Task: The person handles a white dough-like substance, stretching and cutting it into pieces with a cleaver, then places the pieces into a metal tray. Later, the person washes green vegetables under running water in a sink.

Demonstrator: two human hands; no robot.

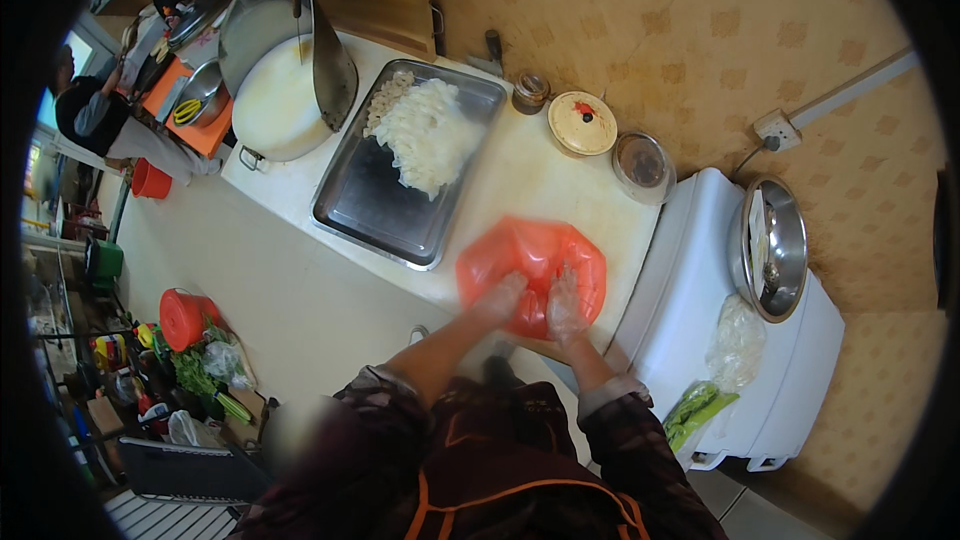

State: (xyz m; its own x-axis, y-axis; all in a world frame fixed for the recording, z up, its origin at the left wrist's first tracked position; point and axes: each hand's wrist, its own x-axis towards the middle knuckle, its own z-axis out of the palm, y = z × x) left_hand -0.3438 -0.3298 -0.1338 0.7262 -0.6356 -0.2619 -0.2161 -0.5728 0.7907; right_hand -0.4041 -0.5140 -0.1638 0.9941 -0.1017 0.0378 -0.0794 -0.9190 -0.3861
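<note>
A translucent red plastic basin [480,259] with an angular rim stands near the front right corner of the white worktop [517,187]. My left hand [504,298] is blurred and reaches into the basin's near left part. Beside it, my right hand [566,307] rests against the inner right side, fingers stretched out and nothing visible in them. Both hands look wet or thinly covered; I cannot tell which. What lies under the palms is hidden. Left of the basin is a rectangular metal tray [367,221], with a heap of wet white food pieces [427,135] and smaller beige pieces [390,94].
A large metal pot [341,82] stands beyond the tray. Along the wall are a cleaver [491,52], a glass jar [531,94], a cream lidded pot [583,131] and a clear tub [643,169]. A steel bowl [795,255] sits on the white appliance [690,240]. Another person [90,116] stands far left.
</note>
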